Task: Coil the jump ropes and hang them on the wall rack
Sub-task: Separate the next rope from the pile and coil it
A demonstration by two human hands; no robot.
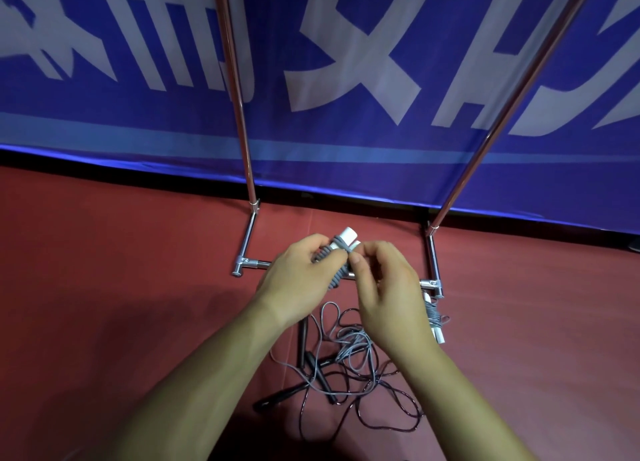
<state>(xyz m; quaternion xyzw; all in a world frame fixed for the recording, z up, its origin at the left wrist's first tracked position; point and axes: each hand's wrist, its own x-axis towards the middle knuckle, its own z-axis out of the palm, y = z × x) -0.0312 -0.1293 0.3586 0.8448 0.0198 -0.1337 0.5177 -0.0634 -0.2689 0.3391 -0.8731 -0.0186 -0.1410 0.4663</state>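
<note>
Grey jump-rope bundle (pixel 341 273), long axis slanting up and away, gripped in left hand (pixel 294 277); right hand (pixel 384 287) just beside, fingertips pinching it

Left hand (pixel 298 270) and right hand (pixel 384 287) meet above the red floor (pixel 121 287), both gripping a grey jump rope (pixel 341 266) wound tightly round its paired white handles (pixel 348 235); the right fingertips pinch a turn of the cord. Below the forearms, loose grey and dark ropes (pixel 349 356) with black handles (pixel 303 336) lie tangled on the floor. A second wound grey bundle (pixel 434 316) lies just beside the right foot of the chrome rack (pixel 250 232), which stands before a blue banner (pixel 346 148).
</note>
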